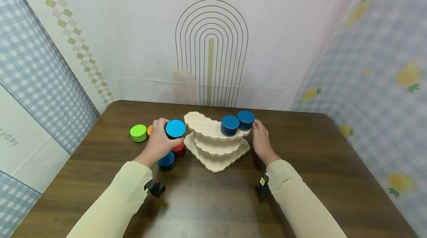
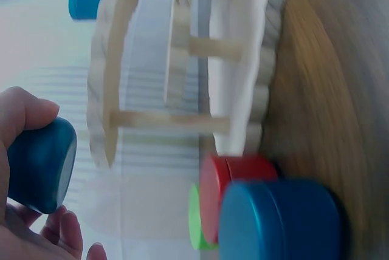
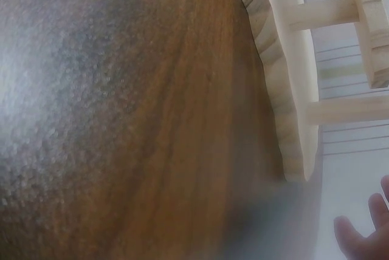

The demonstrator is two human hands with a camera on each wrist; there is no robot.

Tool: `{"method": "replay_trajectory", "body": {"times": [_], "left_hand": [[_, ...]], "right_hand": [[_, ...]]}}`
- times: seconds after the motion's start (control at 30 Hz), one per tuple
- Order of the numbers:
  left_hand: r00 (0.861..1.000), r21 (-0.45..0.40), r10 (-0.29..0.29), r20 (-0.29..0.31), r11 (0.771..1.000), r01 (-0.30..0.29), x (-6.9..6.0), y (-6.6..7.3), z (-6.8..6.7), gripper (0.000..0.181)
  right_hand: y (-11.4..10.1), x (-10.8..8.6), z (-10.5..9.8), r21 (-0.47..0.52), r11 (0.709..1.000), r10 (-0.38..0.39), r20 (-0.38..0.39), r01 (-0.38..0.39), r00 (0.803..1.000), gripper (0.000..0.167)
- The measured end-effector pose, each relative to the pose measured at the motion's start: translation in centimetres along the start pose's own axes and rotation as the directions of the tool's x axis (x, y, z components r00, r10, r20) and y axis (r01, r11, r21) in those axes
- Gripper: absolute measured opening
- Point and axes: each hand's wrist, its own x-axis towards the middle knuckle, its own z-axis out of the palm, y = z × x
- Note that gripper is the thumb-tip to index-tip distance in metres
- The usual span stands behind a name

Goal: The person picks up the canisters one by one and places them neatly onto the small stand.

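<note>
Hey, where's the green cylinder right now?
In the head view, the green cylinder sits on the table, left of the left hand, beside the mostly hidden orange cylinder.

Blue canister (image 1: 175,129), aloft (in left hand (image 1: 156,142)), beside wooden stand (image 1: 218,146)

Behind the dark wood-grain table (image 1: 307,141) hangs a white fabric backdrop (image 1: 140,45), printed with nested line arches around an olive bar (image 1: 211,71), a beige rounded shape (image 1: 184,86) and a checkered diamond band (image 1: 75,40). Left of the table is blue-and-white gingham cloth (image 1: 36,52) with a lettered white panel (image 1: 20,119); right of it, pale checked cloth (image 1: 360,93) bearing yellow fruit prints (image 1: 400,181) with green leaves.
</note>
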Motion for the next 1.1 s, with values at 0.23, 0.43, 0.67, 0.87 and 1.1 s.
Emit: {"method": "replay_trajectory", "body": {"times": [0.23,0.43,0.67,0.87,1.1], "left_hand": [[1.0,-0.041,0.014,-0.013,0.999,-0.014,0.4,1.5,1.5,0.061],[0.998,-0.032,0.04,-0.043,0.999,-0.042,0.7,3.0,2.6,0.065],[0.995,0.033,0.068,-0.066,0.997,-0.066,1.4,4.7,4.1,0.069],[0.996,0.063,0.062,-0.07,0.996,-0.058,1.9,5.4,5.3,0.071],[0.996,0.097,0.052,-0.067,0.994,-0.046,2.3,6.1,6.2,0.063]], "right_hand": [[0.1,0.0,0.0,0.006,1.0,0.001,-0.003,-0.001,1.0,0.049],[0.1,0.0,0.1,0.02,1.0,0.013,-0.001,-0.013,1.0,0.049],[0.0,0.0,0.1,0.029,0.999,0.023,-0.01,-0.023,1.0,0.048],[0.1,-0.1,0.1,0.04,0.999,0.021,-0.011,-0.02,1.0,0.049],[0.1,0.0,0.2,0.029,1.0,-0.008,-0.015,0.008,1.0,0.048]]}}
